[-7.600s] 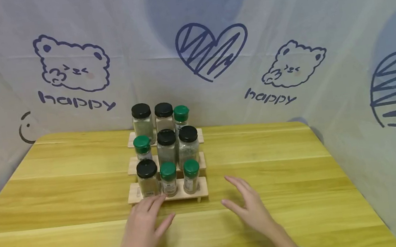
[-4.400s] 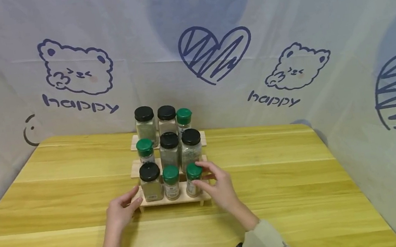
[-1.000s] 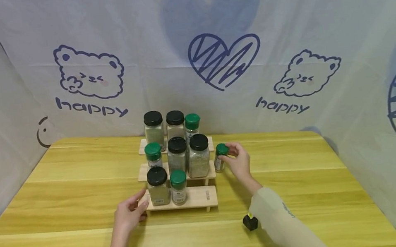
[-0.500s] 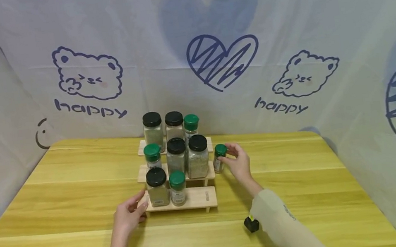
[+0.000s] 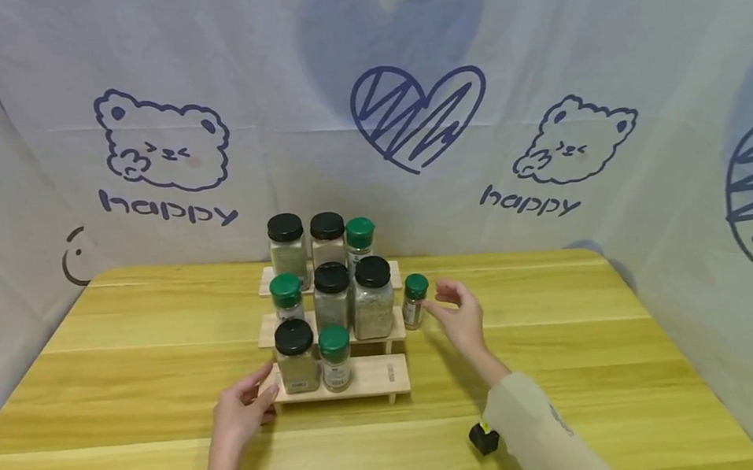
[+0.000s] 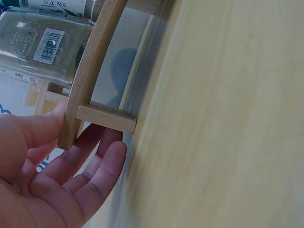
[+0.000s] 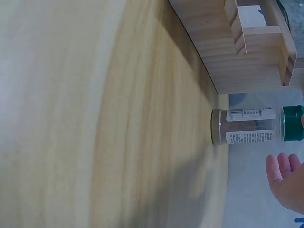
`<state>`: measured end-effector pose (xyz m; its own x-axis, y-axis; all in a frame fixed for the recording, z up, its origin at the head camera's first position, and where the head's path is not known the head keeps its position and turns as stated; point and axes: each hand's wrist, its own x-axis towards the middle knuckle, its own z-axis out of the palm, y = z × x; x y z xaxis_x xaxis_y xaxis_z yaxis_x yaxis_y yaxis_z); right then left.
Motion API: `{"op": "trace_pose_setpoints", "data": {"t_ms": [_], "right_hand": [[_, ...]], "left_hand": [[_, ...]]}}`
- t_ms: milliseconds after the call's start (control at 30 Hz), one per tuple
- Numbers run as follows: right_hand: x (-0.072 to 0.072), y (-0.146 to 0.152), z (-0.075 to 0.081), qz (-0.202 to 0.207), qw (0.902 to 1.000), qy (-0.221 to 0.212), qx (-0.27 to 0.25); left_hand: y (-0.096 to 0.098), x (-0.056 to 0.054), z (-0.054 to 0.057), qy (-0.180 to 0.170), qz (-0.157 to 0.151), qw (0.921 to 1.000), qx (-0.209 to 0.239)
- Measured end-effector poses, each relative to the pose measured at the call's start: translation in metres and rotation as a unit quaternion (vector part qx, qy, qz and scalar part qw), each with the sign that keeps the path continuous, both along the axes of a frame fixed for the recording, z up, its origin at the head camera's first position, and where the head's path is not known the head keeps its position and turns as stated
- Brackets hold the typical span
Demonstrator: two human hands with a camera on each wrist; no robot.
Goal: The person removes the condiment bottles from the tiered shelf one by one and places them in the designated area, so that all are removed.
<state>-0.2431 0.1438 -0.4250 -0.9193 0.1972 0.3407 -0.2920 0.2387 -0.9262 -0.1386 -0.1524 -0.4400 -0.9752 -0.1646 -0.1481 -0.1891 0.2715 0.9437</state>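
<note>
Jar (image 5: 414,314): green-capped, stood upright on the table (image 5: 540,340), just right of the wooden rack (image 5: 375,378), near its middle step.
Right hand (image 5: 463,320): beside that jar, fingers side by side, slightly bent and apart from it; the thumb pointed at the jar, but whether it touched could not be told.
Left hand (image 5: 239,412): pinched the left end of the bottom step between thumb and fingers.
Bottom step: held a black-capped jar (image 5: 298,371) and another green-capped jar (image 5: 337,371).
Upper steps: three jars (image 5: 375,313) on each.
Backdrop: pale cloth (image 5: 298,178) with drawn bears and hearts.
</note>
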Motion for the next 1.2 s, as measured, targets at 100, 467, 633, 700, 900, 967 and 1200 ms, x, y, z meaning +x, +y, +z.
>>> {"op": "trace_pose_setpoints", "data": {"t_ms": [100,467,633,700,900,967,1200], "right_hand": [[0.003,0.001,-0.001,-0.001,1.0000,0.005,-0.007],[0.025,0.000,0.007,-0.004,0.9997,0.016,-0.021],[0.032,-0.001,0.008,0.001,0.9984,0.010,-0.055],[0.038,-0.003,0.014,0.008,0.9977,0.006,-0.068],[0.050,-0.008,0.019,0.013,0.9963,0.001,-0.084],[0.052,-0.009,0.019,0.017,0.9957,0.001,-0.091],[0.059,-0.015,0.021,0.033,0.9949,0.014,-0.095]], "left_hand": [[0.000,0.000,0.000,0.000,0.001,1.0000,-0.001],[0.000,0.001,-0.001,0.001,-0.002,1.0000,-0.001],[0.000,0.002,0.000,-0.001,-0.002,1.0000,0.001],[-0.001,0.002,0.000,-0.001,-0.001,1.0000,0.002],[-0.001,0.001,0.000,-0.004,0.000,1.0000,0.002],[-0.001,0.001,0.000,-0.005,0.000,1.0000,0.002],[0.000,0.000,0.000,-0.008,-0.002,1.0000,0.000]]}}
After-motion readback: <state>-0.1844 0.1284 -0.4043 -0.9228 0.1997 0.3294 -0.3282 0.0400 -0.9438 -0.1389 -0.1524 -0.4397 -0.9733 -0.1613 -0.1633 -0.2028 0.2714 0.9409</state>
